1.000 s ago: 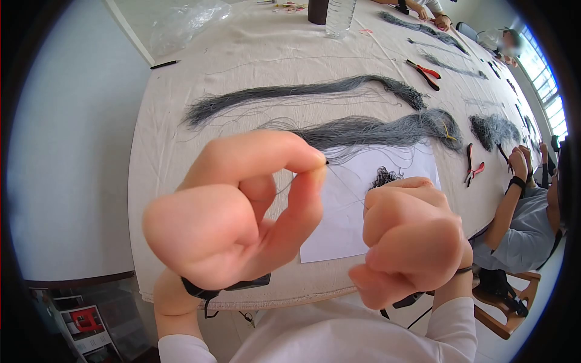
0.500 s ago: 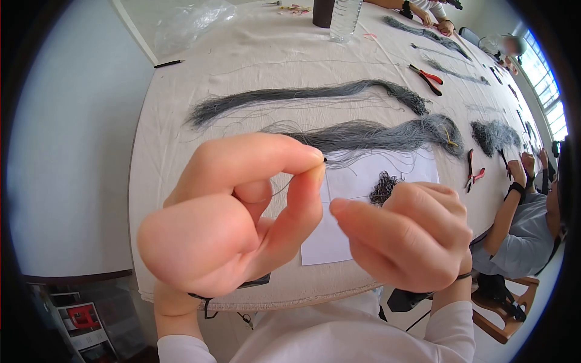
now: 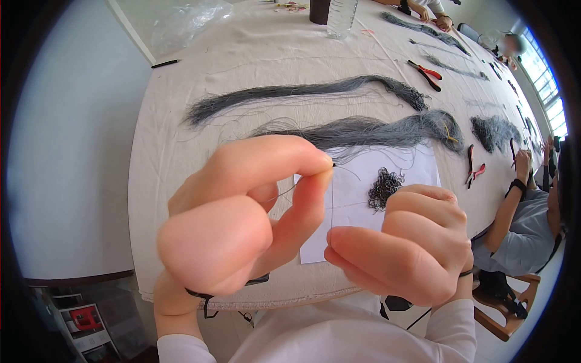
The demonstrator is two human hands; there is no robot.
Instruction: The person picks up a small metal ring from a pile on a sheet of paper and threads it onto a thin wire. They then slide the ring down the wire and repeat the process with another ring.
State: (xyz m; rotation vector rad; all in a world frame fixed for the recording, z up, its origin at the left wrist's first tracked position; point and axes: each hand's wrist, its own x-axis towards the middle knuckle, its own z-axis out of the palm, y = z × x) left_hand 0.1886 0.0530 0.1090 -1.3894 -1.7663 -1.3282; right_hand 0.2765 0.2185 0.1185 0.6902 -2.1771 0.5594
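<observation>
My left hand (image 3: pixel 242 212) pinches a tiny dark piece (image 3: pixel 333 164) between thumb and forefinger, with thin strands coming from it. One thin thread (image 3: pixel 332 199) runs down from that pinch to my right hand (image 3: pixel 402 242), whose fingers are curled and pressed together on its lower end. Both hands are above a white paper sheet (image 3: pixel 311 245). On the sheet, just beyond my right hand, lies a pile of small dark curled pieces (image 3: pixel 382 189). A grey bundle of strands (image 3: pixel 363 133) tied with a yellow band stretches behind my hands, partly over the paper.
Farther back lie another grey bundle (image 3: pixel 290 92), red-handled pliers (image 3: pixel 425 75), a pen (image 3: pixel 166 63), a clear bottle (image 3: pixel 342 18) and a plastic bag (image 3: pixel 190 24). More pliers (image 3: pixel 472 167) and a dark tangle (image 3: pixel 493 133) are at the right, near another person's arm (image 3: pixel 511 196).
My left hand has shifted slightly right. My right hand has moved a little down and left, and the thread between them now runs nearly vertically.
</observation>
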